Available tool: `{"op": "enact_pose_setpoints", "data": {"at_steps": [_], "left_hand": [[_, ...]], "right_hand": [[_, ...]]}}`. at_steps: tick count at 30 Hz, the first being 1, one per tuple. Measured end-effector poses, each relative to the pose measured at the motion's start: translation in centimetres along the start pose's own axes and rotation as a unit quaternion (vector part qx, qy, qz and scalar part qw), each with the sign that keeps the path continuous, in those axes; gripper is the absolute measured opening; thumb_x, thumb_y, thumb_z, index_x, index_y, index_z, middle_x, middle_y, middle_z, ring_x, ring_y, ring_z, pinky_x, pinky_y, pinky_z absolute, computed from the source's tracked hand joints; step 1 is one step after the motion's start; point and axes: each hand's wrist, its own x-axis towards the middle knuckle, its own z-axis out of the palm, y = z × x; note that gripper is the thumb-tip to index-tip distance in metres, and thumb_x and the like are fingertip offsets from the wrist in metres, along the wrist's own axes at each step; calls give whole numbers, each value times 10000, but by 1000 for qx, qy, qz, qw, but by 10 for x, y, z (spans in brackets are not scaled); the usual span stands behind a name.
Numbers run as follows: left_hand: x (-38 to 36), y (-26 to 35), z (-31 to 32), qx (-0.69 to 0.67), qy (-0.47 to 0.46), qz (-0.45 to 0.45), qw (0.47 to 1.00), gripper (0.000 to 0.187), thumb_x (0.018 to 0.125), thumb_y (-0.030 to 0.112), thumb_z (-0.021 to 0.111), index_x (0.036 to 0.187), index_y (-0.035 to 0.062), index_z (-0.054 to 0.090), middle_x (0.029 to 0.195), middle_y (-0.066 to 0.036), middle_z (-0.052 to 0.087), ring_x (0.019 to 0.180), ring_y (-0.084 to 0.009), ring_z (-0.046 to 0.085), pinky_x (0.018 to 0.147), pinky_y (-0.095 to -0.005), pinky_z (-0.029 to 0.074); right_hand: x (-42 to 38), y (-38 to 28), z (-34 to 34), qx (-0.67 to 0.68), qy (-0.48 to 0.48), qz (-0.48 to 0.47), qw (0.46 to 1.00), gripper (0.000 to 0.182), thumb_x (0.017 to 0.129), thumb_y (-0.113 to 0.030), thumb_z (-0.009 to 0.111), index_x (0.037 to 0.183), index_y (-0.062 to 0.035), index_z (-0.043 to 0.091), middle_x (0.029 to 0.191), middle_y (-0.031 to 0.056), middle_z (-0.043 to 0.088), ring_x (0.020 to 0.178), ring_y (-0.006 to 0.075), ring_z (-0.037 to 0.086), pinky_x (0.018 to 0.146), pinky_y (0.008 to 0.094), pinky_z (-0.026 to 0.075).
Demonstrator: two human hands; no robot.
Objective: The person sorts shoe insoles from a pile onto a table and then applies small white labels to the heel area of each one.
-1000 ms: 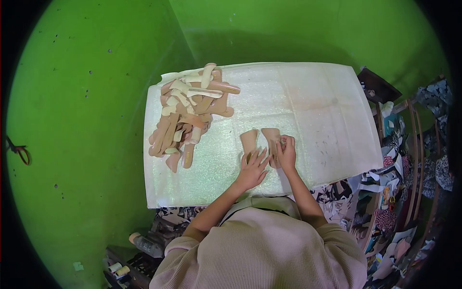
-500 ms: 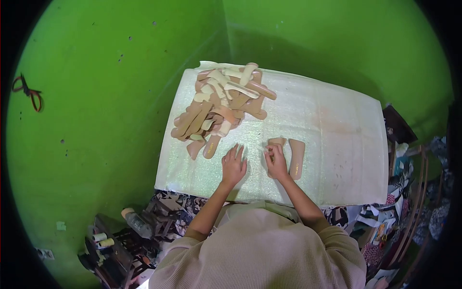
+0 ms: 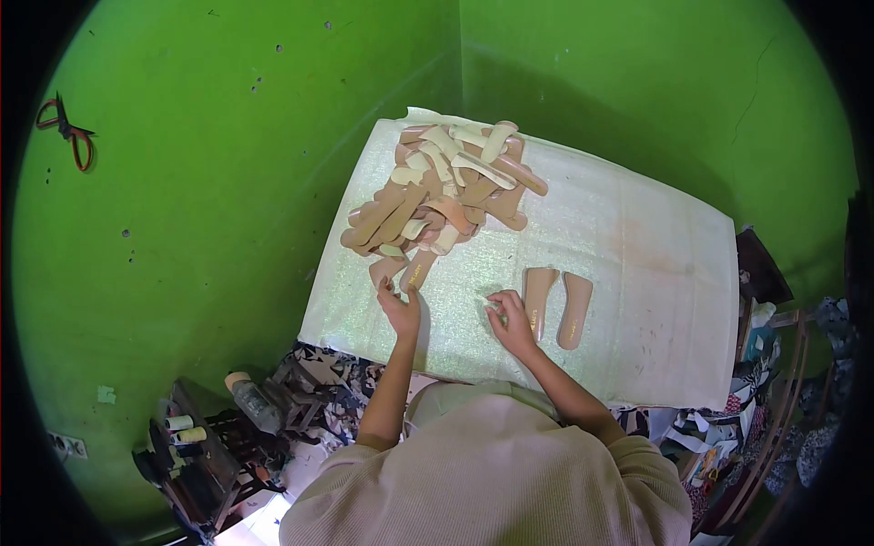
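My left hand (image 3: 401, 310) reaches to the lower edge of the heap, its fingers apart at the near ends of two brown insole-shaped pieces, one of them (image 3: 418, 270) with gold lettering. Over the white table cover (image 3: 464, 337), my right hand (image 3: 512, 320) is held with its fingers loosely curled and apart, holding nothing visible. Just right of it lie two separate brown insoles side by side, a nearer one (image 3: 539, 296) and a farther one (image 3: 574, 314), both with gold lettering. The heap of brown and cream pieces (image 3: 401, 214) covers the table's upper left.
Scissors (image 3: 66, 132) hang on the green wall at the left. Below the table's left side are a plastic bottle (image 3: 255, 405), thread spools (image 3: 188, 436) and dark wooden furniture. Fabric scraps lie on the floor around the table, with more clutter at the right.
My left hand has moved left to the two pieces at the heap's edge. My right hand has drawn away from the left insole of the pair, now uncovered. The view has shifted.
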Motion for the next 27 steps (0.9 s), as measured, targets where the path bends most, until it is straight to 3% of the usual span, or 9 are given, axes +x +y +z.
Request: {"op": "enact_pose_setpoints", "data": {"at_steps": [7,10,13,16,19,25,27], "left_hand": [[13,-19,9,-151,6,-121,981,615,732,81,646,1241,-23,317,1090,-135,421,947,-188,446,741,-273,418],[16,-24,14,-171,10,-151,974,614,738,58,635,1255,31,305,1015,-96,436,841,-145,476,656,-241,431],[18,-14,10,-252,-49,-225,940,604,740,24,613,1255,37,297,1004,-94,424,751,-136,497,595,-240,436],[14,-8,14,-239,-30,-180,954,631,739,-14,589,1273,57,260,1031,-97,410,681,-136,503,552,-234,428],[5,11,13,-275,-44,-211,937,677,735,-41,572,1296,79,214,1047,-95,398,721,-141,500,572,-231,424],[-34,56,7,-356,-102,-299,880,738,721,-63,575,1319,98,174,1044,-96,401,774,-143,484,632,-238,420],[-49,65,7,-396,-112,-353,840,763,716,-71,573,1328,100,150,1048,-101,409,740,-136,474,599,-231,403]], "right_hand": [[-3,1,-1,8,5,-2,1000,191,804,-69,573,985,-34,524,949,103,490,708,180,508,646,277,435],[-5,1,-2,17,15,2,1000,188,800,-58,573,980,-30,526,934,94,486,696,169,490,648,268,425],[-6,0,-5,31,19,18,999,186,794,-45,574,973,-26,530,908,87,483,689,160,470,646,256,416],[-8,5,-5,41,26,34,998,181,789,-38,578,965,-31,536,883,72,484,692,142,460,628,241,408],[-9,6,-6,58,29,64,996,171,794,-43,577,961,-37,538,869,53,489,703,114,454,612,224,398],[-10,33,10,256,10,207,944,162,820,-133,594,961,-64,558,789,-35,517,676,47,450,569,180,355],[-7,19,-1,289,-34,317,903,166,830,-219,588,935,-92,570,759,-49,522,672,33,449,557,174,345]]}}
